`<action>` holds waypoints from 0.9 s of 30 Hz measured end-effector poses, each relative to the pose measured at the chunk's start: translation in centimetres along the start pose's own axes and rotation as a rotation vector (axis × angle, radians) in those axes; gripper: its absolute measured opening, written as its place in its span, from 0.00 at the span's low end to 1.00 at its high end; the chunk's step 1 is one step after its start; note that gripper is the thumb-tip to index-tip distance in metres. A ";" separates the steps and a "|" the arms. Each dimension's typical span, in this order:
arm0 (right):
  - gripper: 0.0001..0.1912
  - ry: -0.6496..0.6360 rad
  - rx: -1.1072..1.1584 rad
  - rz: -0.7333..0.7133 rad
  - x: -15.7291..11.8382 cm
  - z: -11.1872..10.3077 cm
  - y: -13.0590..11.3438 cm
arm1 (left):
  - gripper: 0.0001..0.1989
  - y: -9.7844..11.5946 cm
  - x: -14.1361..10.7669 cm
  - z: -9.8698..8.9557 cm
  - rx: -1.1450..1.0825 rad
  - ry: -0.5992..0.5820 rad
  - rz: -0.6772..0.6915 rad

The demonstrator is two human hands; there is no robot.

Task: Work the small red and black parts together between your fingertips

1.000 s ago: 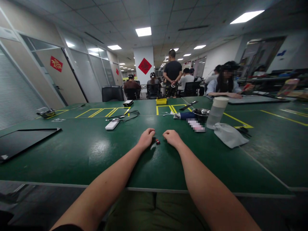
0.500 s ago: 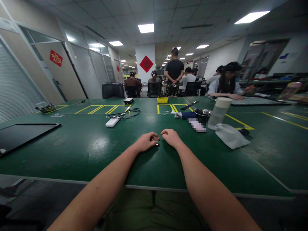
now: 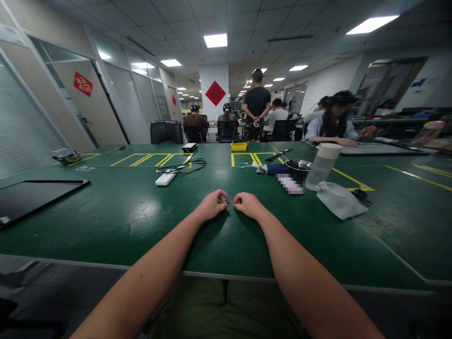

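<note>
Two tiny pieces are all I have to track from my remote seat, and both sit low at the centre of the head view, over the near half of the green table. The left hand is narrowed on a small dark piece at its fingertips. The right hand is pinched, with a small orange-red piece showing at its tips. The hands are near each other, a slim gap between them; I can't make out either piece's exact shape.

My main worry is a slip: so little of each piece shows that a slightly loose pinch could drop it, and a round one might roll toward the near edge. Fingertips hide most of each piece, so a misjudged angle could knock one against the other. Farther off, on the left, lie a white oblong device and a black cable; to the right, a white pouch beside a translucent bottle. A careless right elbow swing could perhaps catch the pouch.
</note>
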State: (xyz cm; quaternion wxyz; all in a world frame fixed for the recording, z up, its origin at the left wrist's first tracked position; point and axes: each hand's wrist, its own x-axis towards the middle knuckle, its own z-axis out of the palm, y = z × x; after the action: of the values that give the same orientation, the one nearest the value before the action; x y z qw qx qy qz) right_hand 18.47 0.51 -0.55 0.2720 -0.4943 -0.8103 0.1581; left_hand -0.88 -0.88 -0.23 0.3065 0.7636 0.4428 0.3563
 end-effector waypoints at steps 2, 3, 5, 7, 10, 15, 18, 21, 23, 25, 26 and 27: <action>0.03 0.035 0.037 -0.013 -0.1 -0.1 -0.2 | 0.14 -0.2 0.1 0.0 -0.120 -0.011 -0.075; 0.03 0.047 0.068 -0.010 -0.1 -0.2 -0.3 | 0.13 -0.3 0.1 0.0 -0.159 -0.022 -0.107; 0.04 0.051 0.182 0.014 -0.1 -0.2 -0.5 | 0.12 -0.3 0.1 0.0 -0.215 -0.031 -0.154; 0.06 0.028 0.352 0.041 -0.1 -0.1 -0.6 | 0.12 -0.3 0.0 -0.1 -0.290 -0.028 -0.171; 0.09 -0.015 0.589 0.073 -0.1 0.2 -0.9 | 0.10 -0.1 0.0 -0.2 -0.443 -0.024 -0.170; 0.08 -0.009 0.879 0.173 -0.4 0.5 -1.4 | 0.06 0.3 0.0 0.0 -0.630 -0.030 -0.289; 0.06 -0.005 0.915 0.215 -0.5 0.5 -1.4 | 0.07 0.3 -0.1 0.3 -0.632 -0.042 -0.324; 0.06 -0.024 0.899 0.259 -0.6 0.4 -1.4 | 0.09 0.1 -0.1 0.3 -0.559 -0.076 -0.280; 0.06 -0.041 0.910 0.277 -0.7 0.3 -1.5 | 0.10 -0.1 -0.1 0.3 -0.524 -0.095 -0.239; 0.06 -0.058 0.942 0.292 -0.6 0.3 -1.5 | 0.10 -0.2 -0.1 0.3 -0.517 -0.098 -0.211; 0.06 -0.063 0.966 0.304 -0.5 0.3 -1.4 | 0.10 -0.2 -0.1 0.3 -0.523 -0.098 -0.205; 0.06 -0.062 0.993 0.317 -0.5 0.3 -1.4 | 0.10 -0.2 -0.1 0.2 -0.534 -0.097 -0.205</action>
State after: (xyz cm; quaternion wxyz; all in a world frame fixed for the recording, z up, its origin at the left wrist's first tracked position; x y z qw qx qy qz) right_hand 17.45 -0.56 -0.23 0.4222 -0.4175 -0.5605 0.5773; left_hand -0.80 -0.93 -0.55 0.5519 0.6231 0.3933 0.3906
